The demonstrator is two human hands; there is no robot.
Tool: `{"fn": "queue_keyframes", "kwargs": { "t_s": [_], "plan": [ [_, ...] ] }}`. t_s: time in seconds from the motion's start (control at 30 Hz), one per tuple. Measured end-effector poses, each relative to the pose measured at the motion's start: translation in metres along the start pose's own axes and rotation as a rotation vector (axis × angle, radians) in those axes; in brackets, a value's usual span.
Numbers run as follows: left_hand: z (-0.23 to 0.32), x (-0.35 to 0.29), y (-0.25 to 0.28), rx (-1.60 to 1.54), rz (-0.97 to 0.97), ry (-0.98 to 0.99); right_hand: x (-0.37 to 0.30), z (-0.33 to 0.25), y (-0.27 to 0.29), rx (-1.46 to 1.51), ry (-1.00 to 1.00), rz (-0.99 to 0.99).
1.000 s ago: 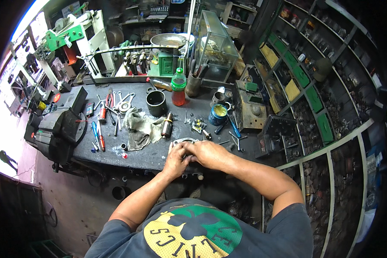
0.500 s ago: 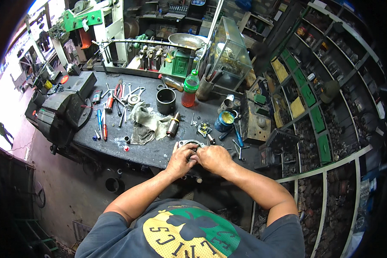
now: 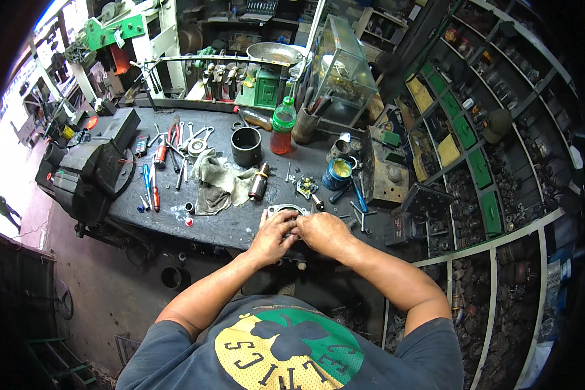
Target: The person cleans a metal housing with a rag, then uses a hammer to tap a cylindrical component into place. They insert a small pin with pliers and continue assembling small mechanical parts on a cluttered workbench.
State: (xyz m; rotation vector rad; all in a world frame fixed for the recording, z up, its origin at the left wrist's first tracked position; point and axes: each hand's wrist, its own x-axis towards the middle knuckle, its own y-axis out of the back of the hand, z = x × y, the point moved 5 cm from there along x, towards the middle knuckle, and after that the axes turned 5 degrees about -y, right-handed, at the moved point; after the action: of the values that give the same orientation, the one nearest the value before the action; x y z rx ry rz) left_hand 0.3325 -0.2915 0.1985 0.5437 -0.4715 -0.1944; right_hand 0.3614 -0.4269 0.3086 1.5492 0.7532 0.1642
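Note:
At the bench's near edge, a grey metal housing with a rounded rim (image 3: 288,208) shows just beyond my hands. My left hand (image 3: 273,238) curls its fingers over the housing's near left side. Against it, on the right, my right hand (image 3: 325,234) is closed in a fist; what its fingers grip is hidden. Beyond lie an armature (image 3: 259,182) with a copper-coloured band and a small part with yellow pieces (image 3: 306,187). An open blue tub of yellowish grease (image 3: 337,175) stands to the right.
A crumpled rag (image 3: 224,186), a dark hollow cylinder (image 3: 246,147) and a bottle of red liquid (image 3: 283,127) sit mid-bench. Wrenches (image 3: 197,144) and screwdrivers (image 3: 155,188) lie leftward, near a large vise (image 3: 88,175). A metal box (image 3: 387,175) stands at right, before shelving (image 3: 448,257).
The view has shifted slightly. Both hands stay together at the housing, and my right fist has turned a little.

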Motion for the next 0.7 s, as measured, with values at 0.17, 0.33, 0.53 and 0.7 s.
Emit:
{"fn": "queue_keyframes", "kwargs": {
  "t_s": [0.17, 0.33, 0.53, 0.7],
  "plan": [
    [-0.006, -0.001, -0.006, -0.022, 0.009, 0.013, 0.003, 0.006, -0.006, 0.036, 0.232, 0.304],
    [0.007, -0.003, 0.003, -0.064, 0.084, -0.014, -0.003, -0.002, -0.002, -0.029, 0.037, 0.097],
    [0.002, -0.001, -0.004, 0.024, 0.059, -0.047, -0.005, 0.003, -0.01, 0.078, 0.249, 0.293],
    [0.002, 0.002, 0.003, -0.033, 0.101, -0.02, 0.002, -0.002, -0.009, -0.02, 0.102, 0.179]
  ]
}}
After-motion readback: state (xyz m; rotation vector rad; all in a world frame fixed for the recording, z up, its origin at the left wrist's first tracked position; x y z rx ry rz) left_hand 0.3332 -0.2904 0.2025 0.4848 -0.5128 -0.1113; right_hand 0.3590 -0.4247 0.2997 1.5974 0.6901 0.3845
